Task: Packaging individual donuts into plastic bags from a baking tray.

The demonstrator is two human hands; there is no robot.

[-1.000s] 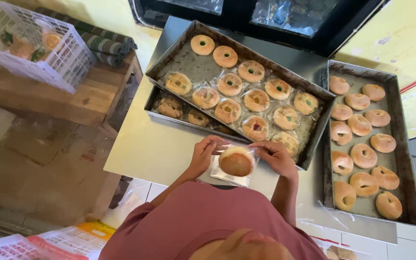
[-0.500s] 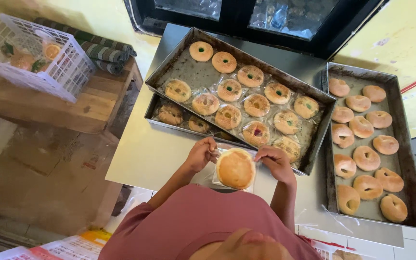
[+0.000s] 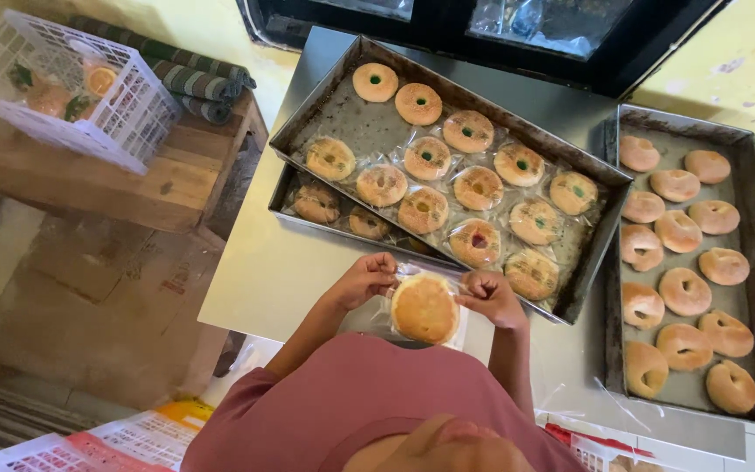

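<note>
Hands: left hand [image 3: 367, 280] and right hand [image 3: 489, 297] apart, each pinching a top corner of clear bag [image 3: 430, 306] | bag: holds round bun [image 3: 425, 308], above steel table [image 3: 255, 271] edge | beyond: tray of wrapped buns [image 3: 447, 166], stacked on lower tray [image 3: 325, 205] | right: tray of bare buns [image 3: 683, 262] | far left: white basket [image 3: 72, 87] on wooden bench [image 3: 115, 175]

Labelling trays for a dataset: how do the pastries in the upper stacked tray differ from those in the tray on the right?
The upper stacked tray holds pastries each sealed in a clear bag; the right tray holds bare pastries. The bagged ones show coloured filling at the centre; the bare ones show only a plain dimple. The bagged ones sit in fairly even rows, the bare ones looser. Both are round, golden-brown, in dark metal trays.
</note>
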